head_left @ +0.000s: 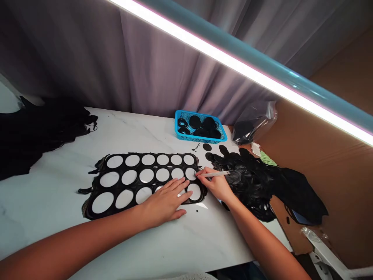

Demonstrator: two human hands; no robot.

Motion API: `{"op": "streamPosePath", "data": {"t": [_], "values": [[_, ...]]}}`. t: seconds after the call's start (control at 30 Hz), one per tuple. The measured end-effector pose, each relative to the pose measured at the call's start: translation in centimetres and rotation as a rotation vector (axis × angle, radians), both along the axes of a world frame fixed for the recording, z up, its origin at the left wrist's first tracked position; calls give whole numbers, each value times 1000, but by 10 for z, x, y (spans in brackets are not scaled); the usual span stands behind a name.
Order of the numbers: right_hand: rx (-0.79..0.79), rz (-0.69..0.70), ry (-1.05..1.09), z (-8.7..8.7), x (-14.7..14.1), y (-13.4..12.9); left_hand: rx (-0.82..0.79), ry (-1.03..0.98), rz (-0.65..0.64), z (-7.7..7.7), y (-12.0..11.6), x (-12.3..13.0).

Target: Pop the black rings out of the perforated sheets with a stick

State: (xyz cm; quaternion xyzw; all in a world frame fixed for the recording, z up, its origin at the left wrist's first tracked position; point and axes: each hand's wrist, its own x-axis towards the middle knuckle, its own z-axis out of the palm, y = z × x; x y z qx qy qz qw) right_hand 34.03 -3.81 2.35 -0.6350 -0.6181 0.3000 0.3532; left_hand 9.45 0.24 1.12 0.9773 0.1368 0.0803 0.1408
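Note:
A black sheet [136, 186] with three rows of round holes lies flat on the white table [163, 249], which shows through the holes. My left hand [166, 200] rests spread on the lower right part of the sheet, covering some holes. In my right hand [215, 184] is a thin white pen-like tool [214, 174], pinched between the fingers. Its tip is at the right edge of the sheet, by the last hole of the middle row. Any fine detail at the tip is too small to tell.
Behind the sheet stands a blue basket [201, 139] with black discs and rings. Black pieces [250, 175] are heaped at the right, near a clear plastic bag [255, 122]. Black material [37, 132] lies at the far left. A bright tube lamp [233, 58] crosses above.

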Motion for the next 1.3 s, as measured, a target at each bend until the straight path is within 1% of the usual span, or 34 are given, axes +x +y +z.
{"op": "streamPosePath", "data": {"t": [0.1,0.2,0.3,0.47,0.6,0.7,0.77,0.8,0.83,0.87,0.93,0.97,1.0,1.03,1.07,1.13,1.2,1.23,1.3], "values": [[-33,62,71,-6,-13,1,5,-3,-11,-7,6,2],[-35,82,107,-8,-12,1,9,-38,-22,-15,7,0],[-17,99,95,-10,-11,1,0,-49,-18,-20,6,-2],[29,113,22,-12,-13,3,-39,-73,-27,-22,6,-2],[120,171,-115,-17,-18,-2,-50,-80,-27,-20,5,0],[204,255,-316,-23,-24,-7,-38,-72,-39,-17,4,1],[236,288,-445,-25,-21,-4,-41,-72,-40,-15,4,1],[247,270,-497,-25,-16,1,-45,-75,-38,-14,4,1],[262,214,-543,-23,-7,8,-51,-77,-36,-14,4,1],[279,127,-582,-21,4,16,-56,-78,-37,-14,4,0],[332,-148,-648,-13,32,35,-64,-74,-41,-13,4,-1],[347,-267,-661,-9,45,44,-69,-70,-44,-12,4,-3],[357,-352,-664,-5,57,52,-76,-64,-48,-10,3,-4],[360,-410,-644,-1,65,58,-85,-57,-54,-7,4,-4],[351,-430,-599,2,69,62,-98,-51,-62,-4,4,-5],[295,-389,-421,4,66,66,-135,-57,-80,4,8,-4],[196,-308,-124,2,52,66,-173,-90,-67,11,17,1],[142,-275,46,0,43,66,-179,-105,-40,12,23,4],[48,-248,379,-3,25,66,-151,-103,36,11,36,12]]}}
